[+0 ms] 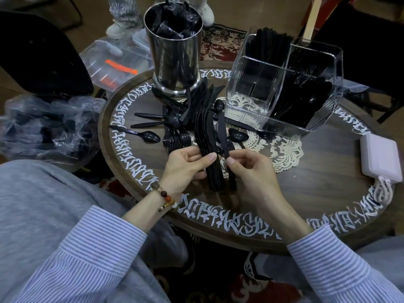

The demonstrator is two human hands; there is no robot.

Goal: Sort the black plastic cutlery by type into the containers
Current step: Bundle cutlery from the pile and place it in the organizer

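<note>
My left hand [185,162] grips a stacked bundle of black plastic knives [207,136] by their handles, blades pointing away from me. Just to its right, my right hand [251,169] pinches a single black knife [223,130], held close beside the bundle. Behind them lies a loose pile of black cutlery [181,119]: forks, knives and a few spoons [148,136]. A clear divided container [262,99] stands at the back right with black cutlery in its right and rear sections; its front left section looks bare. A steel cylinder [175,60] at the back holds black wrapped items.
The round wooden table [317,176] has white lettering around its rim and a lace doily [284,154] in the middle. A white power bank [380,156] with a cord lies at the right edge. Plastic bags [48,125] and a clear box [113,64] sit off the table's left.
</note>
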